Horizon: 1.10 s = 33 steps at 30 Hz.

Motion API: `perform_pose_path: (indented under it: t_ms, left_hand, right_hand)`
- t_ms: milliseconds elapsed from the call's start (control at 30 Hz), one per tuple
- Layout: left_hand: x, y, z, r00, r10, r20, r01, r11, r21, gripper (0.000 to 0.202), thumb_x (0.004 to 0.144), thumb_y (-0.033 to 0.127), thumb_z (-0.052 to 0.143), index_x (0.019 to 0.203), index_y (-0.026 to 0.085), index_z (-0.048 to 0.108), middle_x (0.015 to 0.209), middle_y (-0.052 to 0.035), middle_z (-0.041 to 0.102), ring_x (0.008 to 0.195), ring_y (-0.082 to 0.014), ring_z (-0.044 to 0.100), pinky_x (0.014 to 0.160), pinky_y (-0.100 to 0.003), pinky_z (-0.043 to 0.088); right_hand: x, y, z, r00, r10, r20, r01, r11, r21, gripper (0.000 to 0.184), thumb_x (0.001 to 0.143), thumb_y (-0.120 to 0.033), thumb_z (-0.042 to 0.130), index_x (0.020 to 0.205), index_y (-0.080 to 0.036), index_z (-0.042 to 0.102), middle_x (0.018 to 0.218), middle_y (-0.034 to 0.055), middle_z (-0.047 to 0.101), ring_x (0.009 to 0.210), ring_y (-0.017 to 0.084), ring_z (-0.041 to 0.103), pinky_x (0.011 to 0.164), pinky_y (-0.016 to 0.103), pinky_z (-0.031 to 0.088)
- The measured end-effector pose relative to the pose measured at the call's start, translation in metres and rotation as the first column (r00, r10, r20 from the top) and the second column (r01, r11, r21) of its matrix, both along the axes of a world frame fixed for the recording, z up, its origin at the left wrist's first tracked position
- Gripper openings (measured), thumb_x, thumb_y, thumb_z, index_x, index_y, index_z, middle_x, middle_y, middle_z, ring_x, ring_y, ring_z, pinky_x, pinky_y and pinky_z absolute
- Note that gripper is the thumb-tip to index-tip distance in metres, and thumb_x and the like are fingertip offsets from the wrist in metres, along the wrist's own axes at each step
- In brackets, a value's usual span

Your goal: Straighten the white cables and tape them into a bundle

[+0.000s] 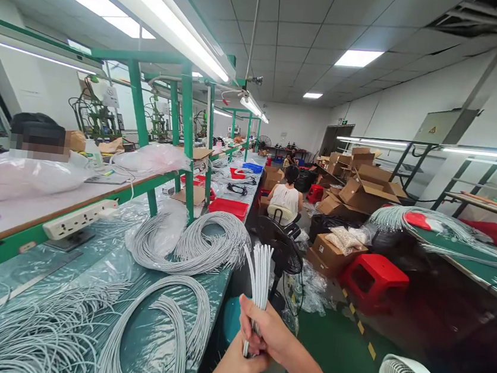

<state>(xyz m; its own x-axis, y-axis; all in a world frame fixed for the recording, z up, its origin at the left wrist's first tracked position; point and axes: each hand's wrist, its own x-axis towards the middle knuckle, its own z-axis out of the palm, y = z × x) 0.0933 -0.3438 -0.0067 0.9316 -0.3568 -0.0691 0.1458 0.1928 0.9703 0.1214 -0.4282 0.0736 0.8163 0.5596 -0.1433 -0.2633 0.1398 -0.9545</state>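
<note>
We grip the grey cable bundle (260,275) upright: left hand (233,369) closed low, right hand (268,332) closed just above. Evening its ends likely needs a looser hold.

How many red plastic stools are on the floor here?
2. One red stool stands by the cardboard boxes; a second stool sits farther back beside the seated person. Others may be hidden.

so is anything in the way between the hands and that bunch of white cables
Nothing visible. Both hands close directly on the cable bundle: the right hand wraps its lower part and the left hand grips just beneath. The black fan stands behind it, not between.
</note>
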Motion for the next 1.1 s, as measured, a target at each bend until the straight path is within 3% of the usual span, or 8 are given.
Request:
perform_pose_path:
  t_ms: [200,467,667,733,800,867,1000,1100]
  left_hand:
    - [0.006,-0.009,0.007,0.974,0.217,0.071,-0.223,0.969,0.106,0.031,0.065,0.028,0.066,0.065,0.022,0.036,0.062,0.0042,0.039,0.059,-0.0113,0.036,0.057,-0.027,0.035]
    - [0.006,-0.002,0.027,0.959,0.065,0.277,-0.183,0.887,0.424,0.031,0.067,0.030,0.062,0.056,0.024,0.033,0.064,0.0004,0.037,0.069,-0.0201,0.043,0.067,-0.033,0.037]
    - [0.000,0.000,0.060,0.961,-0.016,0.278,-0.111,0.893,0.436,0.021,0.071,0.019,0.053,0.061,0.023,0.034,0.063,0.0028,0.034,0.063,-0.0156,0.036,0.060,-0.030,0.029]
    - [-0.001,0.000,0.065,0.977,0.008,0.213,-0.095,0.911,0.401,0.021,0.069,0.015,0.052,0.064,0.023,0.033,0.064,0.0041,0.033,0.062,-0.0137,0.033,0.058,-0.028,0.027]
    - [-0.002,0.000,0.063,0.990,0.080,0.117,-0.120,0.910,0.398,0.020,0.069,0.015,0.054,0.067,0.023,0.035,0.065,0.0047,0.034,0.061,-0.0127,0.033,0.057,-0.027,0.028]
    - [-0.002,0.001,0.056,0.989,0.141,0.048,-0.148,0.902,0.405,0.018,0.069,0.017,0.056,0.069,0.022,0.039,0.065,0.0051,0.036,0.061,-0.0123,0.035,0.057,-0.027,0.029]
    - [0.003,0.003,0.037,0.980,0.198,0.013,-0.190,0.913,0.361,0.016,0.066,0.016,0.058,0.071,0.020,0.043,0.063,0.0056,0.040,0.059,-0.0113,0.036,0.055,-0.026,0.028]
    - [0.010,0.003,0.027,0.983,0.176,0.053,-0.183,0.959,0.215,0.019,0.063,0.014,0.058,0.072,0.021,0.044,0.058,0.0077,0.039,0.053,-0.0090,0.033,0.050,-0.024,0.024]
  right_hand:
    - [0.007,-0.010,0.030,0.965,0.160,0.208,-0.137,0.984,-0.117,0.052,0.082,-0.060,0.062,0.063,-0.012,0.065,0.049,0.0011,0.059,0.034,0.007,0.046,0.037,0.019,0.035]
    - [0.002,-0.035,0.060,0.884,0.354,0.306,-0.324,0.935,-0.146,0.037,0.087,-0.046,0.061,0.088,-0.013,0.077,0.076,0.0083,0.072,0.053,0.012,0.060,0.054,0.023,0.047]
    - [0.024,-0.052,0.077,0.759,0.559,0.332,-0.505,0.829,-0.240,0.045,0.085,-0.051,0.061,0.098,-0.011,0.077,0.090,0.0133,0.074,0.072,0.020,0.068,0.067,0.031,0.052]
    - [0.035,-0.058,0.083,0.720,0.566,0.402,-0.476,0.824,-0.309,0.044,0.084,-0.050,0.062,0.102,-0.013,0.076,0.093,0.0130,0.074,0.087,0.024,0.069,0.081,0.037,0.052]
    - [0.044,-0.062,0.086,0.721,0.459,0.519,-0.308,0.883,-0.353,0.036,0.084,-0.045,0.066,0.101,-0.015,0.076,0.097,0.0113,0.074,0.106,0.026,0.063,0.096,0.041,0.044]
    - [0.047,-0.060,0.084,0.735,0.342,0.585,-0.203,0.935,-0.291,0.033,0.083,-0.044,0.067,0.099,-0.016,0.076,0.101,0.0112,0.074,0.115,0.027,0.058,0.103,0.043,0.038]
    - [0.034,-0.035,0.059,0.848,0.347,0.400,-0.405,0.912,0.068,0.057,0.074,-0.056,0.073,0.111,-0.013,0.068,0.102,0.0143,0.072,0.098,0.027,0.068,0.092,0.045,0.048]
    - [0.017,-0.013,0.033,0.955,0.231,0.186,-0.277,0.918,0.282,0.043,0.075,-0.055,0.073,0.068,-0.015,0.059,0.053,-0.0004,0.059,0.048,0.014,0.059,0.060,0.031,0.053]
